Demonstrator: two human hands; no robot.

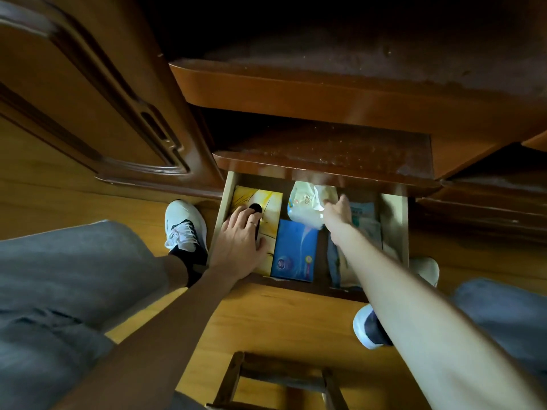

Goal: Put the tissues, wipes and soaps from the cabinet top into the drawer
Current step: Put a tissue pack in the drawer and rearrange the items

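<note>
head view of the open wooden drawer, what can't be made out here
- Back of the open wooden drawer: hidden under the cabinet shelf edge, head view.
- Pale crinkled plastic pack: print blurred, label unreadable.
- Right hand: motion-blurred; grip on the pack unclear.
- Yellow tissue box: partly covered by the left hand.
- Light packets on the right: dim, behind the right forearm.

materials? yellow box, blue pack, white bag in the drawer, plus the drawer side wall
Yellow box: looks like printed cardboard, flat faces, crisp edges, dark oval opening on top.
Blue pack: probably glossy plastic film, soft sheen and print.
White bag: thin crinkly plastic, wrinkled and semi-translucent.
Drawer side wall: pale unfinished wood or board; can't tell which.
</note>
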